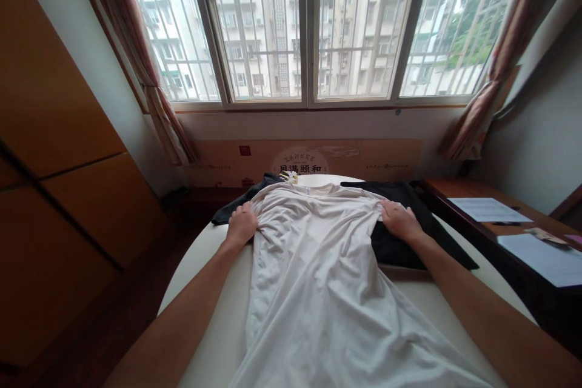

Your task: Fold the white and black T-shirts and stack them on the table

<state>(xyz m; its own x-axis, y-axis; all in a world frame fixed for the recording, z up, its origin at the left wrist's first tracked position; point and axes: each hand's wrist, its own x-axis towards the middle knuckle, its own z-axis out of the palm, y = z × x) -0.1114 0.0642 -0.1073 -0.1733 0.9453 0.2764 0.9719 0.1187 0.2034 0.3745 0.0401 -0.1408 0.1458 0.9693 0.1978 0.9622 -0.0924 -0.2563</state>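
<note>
White and creased, one shirt is lying spread over a round pale worktop, its neckline facing the window and its lower part running out toward the near edge of view. Two bare hands are working at its upper corners: the left hand is clutching bunched fabric in its grip at the left sleeve, while the right hand is grasping the opposite sleeve, its fingertips partly hidden. Black cloth is showing beneath the shirt on both sides; whether one piece or two is lying there, one cannot tell. One small white-and-yellow item is sitting just beyond the collar. At left, a wooden cabinet is standing closed, keeping its contents hidden. At right, a brown side worktop is carrying two white sheets of paper. Two tied curtains are framing four panes, and one printed board is resting below them, partly hidden behind the shirt.
</note>
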